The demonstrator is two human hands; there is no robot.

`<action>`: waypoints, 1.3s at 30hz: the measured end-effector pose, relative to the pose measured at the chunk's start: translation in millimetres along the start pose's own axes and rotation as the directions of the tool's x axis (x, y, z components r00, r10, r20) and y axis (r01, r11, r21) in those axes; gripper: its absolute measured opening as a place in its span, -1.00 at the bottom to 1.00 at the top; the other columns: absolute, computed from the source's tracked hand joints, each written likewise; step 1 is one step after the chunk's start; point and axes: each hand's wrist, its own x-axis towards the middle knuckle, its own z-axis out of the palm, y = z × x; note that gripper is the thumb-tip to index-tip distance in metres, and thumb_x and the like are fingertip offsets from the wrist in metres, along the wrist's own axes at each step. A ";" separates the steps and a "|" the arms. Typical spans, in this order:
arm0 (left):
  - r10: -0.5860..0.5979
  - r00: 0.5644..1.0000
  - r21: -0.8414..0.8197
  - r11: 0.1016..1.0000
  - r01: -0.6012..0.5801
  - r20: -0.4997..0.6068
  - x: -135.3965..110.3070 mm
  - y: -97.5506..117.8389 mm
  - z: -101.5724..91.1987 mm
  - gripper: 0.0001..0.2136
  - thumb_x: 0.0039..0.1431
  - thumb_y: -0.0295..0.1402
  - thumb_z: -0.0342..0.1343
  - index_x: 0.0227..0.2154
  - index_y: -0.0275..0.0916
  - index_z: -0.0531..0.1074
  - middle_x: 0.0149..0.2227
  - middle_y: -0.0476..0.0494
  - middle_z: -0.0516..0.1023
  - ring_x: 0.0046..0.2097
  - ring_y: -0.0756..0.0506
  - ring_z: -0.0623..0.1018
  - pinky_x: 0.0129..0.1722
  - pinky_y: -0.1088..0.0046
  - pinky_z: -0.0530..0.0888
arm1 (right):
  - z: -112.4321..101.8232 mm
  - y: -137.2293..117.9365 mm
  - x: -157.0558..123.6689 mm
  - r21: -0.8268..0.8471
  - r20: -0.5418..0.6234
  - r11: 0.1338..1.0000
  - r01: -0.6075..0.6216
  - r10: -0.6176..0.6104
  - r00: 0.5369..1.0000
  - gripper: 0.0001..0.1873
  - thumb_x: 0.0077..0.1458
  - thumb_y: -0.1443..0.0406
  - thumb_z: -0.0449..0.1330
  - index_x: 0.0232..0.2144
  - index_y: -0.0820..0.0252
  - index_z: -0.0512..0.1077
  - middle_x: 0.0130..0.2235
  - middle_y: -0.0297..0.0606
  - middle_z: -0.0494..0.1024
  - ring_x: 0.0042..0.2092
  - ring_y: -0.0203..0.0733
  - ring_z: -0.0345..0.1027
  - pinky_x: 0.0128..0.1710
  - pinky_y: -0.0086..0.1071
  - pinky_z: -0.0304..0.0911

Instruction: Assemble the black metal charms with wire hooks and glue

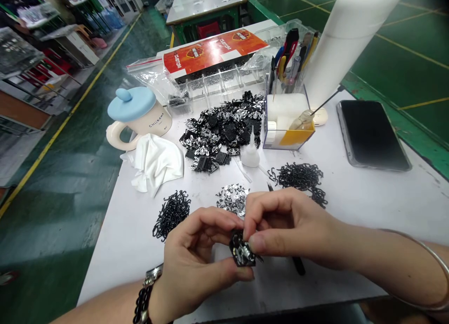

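Observation:
Between my two hands, just above the near part of the white table, is a small black-and-silver mechanical part [242, 250]. My left hand [196, 254] grips it from the left, thumb below and fingers above. The thumb and forefinger of my right hand [287, 221] pinch at its upper right side; any tiny piece between those fingertips is hidden. Black tweezers [298, 265] lie on the table, partly covered by my right hand. Beyond my fingers lies a pile of small silver metal pieces [232, 198]. Small black hooks [172, 214] are heaped to the left, with more black hooks [298, 176] to the right.
Similar black-and-silver parts [224, 127] form a large heap mid-table. Around it stand a lidded mug [150, 118], a white cloth [157, 162], a small dropper bottle [249, 153], a tool box [289, 139], a white cylinder [347, 43] and a dark phone [372, 134]. A clear divided tray [220, 85] sits behind.

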 end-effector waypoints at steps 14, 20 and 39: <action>-0.021 1.000 0.013 1.000 0.021 0.014 2.1 0.4 1.1 -0.60 -0.29 -0.68 0.36 -0.33 -0.18 0.54 -0.32 -0.04 0.59 -0.33 -0.02 0.58 -0.31 0.62 0.56 | 1.5 -6.5 1.0 0.029 -0.010 0.993 -0.110 0.110 0.994 -0.76 -0.06 0.25 0.33 -0.43 0.32 0.39 -0.55 -0.44 0.31 -0.50 -0.48 0.10 -0.53 -0.56 -0.01; -0.036 0.999 0.010 0.999 0.036 -0.012 1.9 1.3 1.4 -0.61 -0.31 -0.69 0.36 -0.36 -0.20 0.53 -0.35 -0.05 0.60 -0.36 -0.02 0.59 -0.32 0.62 0.56 | -1.2 -1.2 3.7 0.147 0.048 0.982 -0.119 0.114 0.992 -0.80 -0.06 0.31 0.33 -0.42 0.32 0.40 -0.54 -0.44 0.32 -0.49 -0.50 0.14 -0.51 -0.60 0.02; 0.242 0.965 0.185 0.948 -0.258 0.105 4.1 -1.2 -3.4 -0.58 -0.26 -0.67 0.35 -0.26 -0.22 0.50 -0.26 -0.07 0.57 -0.23 -0.05 0.57 -0.23 0.56 0.57 | 1.9 1.9 4.2 0.255 0.016 0.963 -0.086 0.085 0.996 -0.73 -0.11 0.37 0.37 -0.46 0.30 0.31 -0.53 -0.48 0.29 -0.49 -0.53 0.15 -0.50 -0.64 0.05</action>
